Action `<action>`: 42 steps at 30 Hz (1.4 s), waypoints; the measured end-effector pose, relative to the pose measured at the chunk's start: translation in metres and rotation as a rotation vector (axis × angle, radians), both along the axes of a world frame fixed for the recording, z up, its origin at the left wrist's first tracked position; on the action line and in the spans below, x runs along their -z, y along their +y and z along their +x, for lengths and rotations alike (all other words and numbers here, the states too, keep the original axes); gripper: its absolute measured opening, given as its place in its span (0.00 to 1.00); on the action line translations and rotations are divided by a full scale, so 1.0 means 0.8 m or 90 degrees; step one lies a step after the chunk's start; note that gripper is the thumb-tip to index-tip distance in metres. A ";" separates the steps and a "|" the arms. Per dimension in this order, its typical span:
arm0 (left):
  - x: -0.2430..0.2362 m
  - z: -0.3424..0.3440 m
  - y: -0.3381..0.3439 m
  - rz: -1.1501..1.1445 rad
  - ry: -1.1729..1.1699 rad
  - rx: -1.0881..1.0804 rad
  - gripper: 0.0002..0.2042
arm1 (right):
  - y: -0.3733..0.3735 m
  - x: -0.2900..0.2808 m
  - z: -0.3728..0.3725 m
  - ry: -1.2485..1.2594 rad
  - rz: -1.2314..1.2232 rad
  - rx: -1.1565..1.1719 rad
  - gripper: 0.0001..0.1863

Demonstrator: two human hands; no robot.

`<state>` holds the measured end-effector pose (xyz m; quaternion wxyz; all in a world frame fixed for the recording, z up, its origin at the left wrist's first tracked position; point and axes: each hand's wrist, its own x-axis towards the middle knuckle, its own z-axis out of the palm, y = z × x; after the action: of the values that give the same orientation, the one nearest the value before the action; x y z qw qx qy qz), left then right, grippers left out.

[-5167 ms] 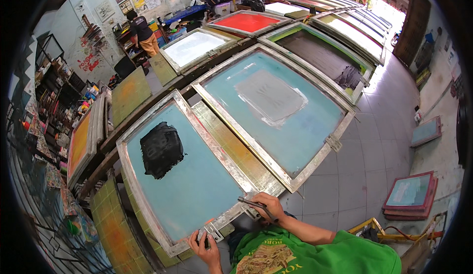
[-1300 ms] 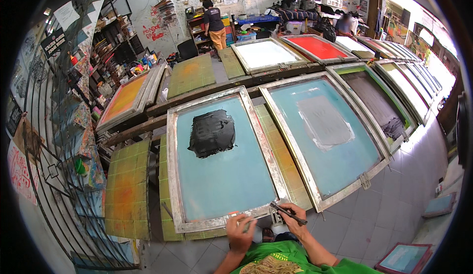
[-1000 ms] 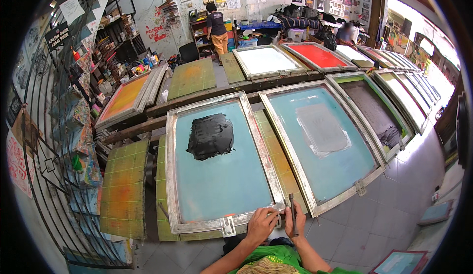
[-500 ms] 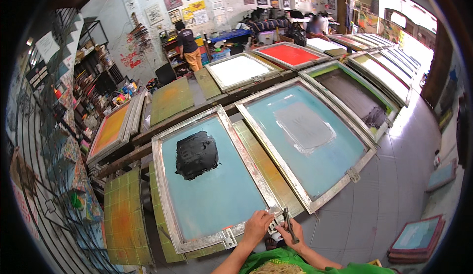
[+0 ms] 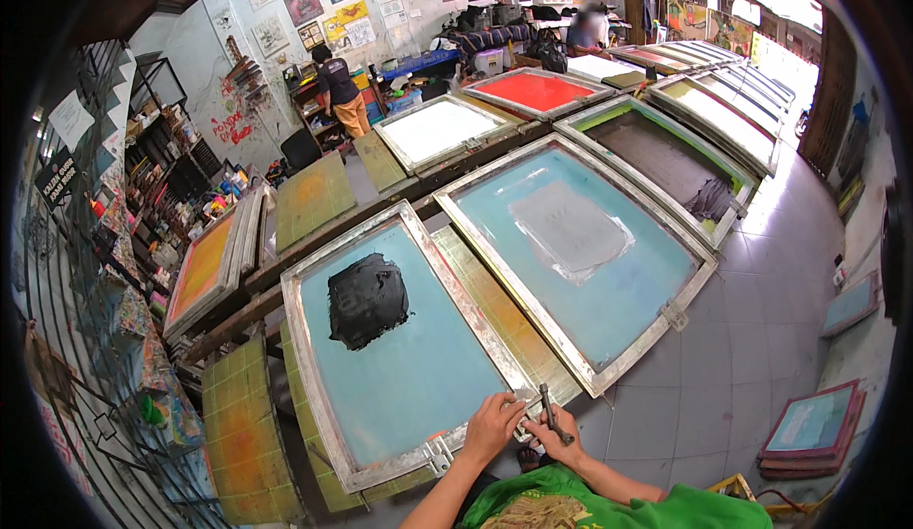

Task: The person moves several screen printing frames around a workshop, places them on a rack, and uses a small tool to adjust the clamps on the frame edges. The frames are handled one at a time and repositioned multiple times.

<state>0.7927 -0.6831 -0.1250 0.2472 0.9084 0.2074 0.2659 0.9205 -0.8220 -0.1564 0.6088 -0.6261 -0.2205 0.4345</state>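
A screen-printing frame with a blue mesh and a thick patch of black ink lies before me. At its near right corner my left hand is closed, fingertips pinched on a small piece by a metal bracket; what exactly they grip is hard to make out. Close beside it, my right hand wraps around a dark metal wrench-like tool, its shaft pointing up. Another metal bracket sits on the frame's near edge, left of my hands.
To the right lies a second blue screen with a grey ink patch. Green-yellow boards stand on the left, by a railing. More screens line the rack behind. A person stands at the back shelves. Small framed screens are stacked at right.
The view has shifted slightly, so the scene sits further left and up. My right hand's tool has turned to a somewhat different tilt. Both hands stay at the frame's corner.
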 end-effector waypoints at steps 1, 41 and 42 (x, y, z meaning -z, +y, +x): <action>0.002 0.000 0.001 -0.001 0.000 0.000 0.10 | 0.002 0.004 -0.002 0.012 0.013 -0.002 0.19; -0.027 0.034 0.012 -0.457 -0.103 -0.216 0.09 | 0.003 0.011 -0.006 0.069 0.002 0.044 0.18; -0.024 0.025 0.017 -0.465 -0.109 -0.214 0.10 | 0.004 0.012 -0.006 0.062 -0.002 0.047 0.19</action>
<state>0.8130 -0.6694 -0.1058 0.5232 0.6889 0.4121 0.2861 0.9158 -0.8189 -0.1661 0.6333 -0.6128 -0.1665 0.4425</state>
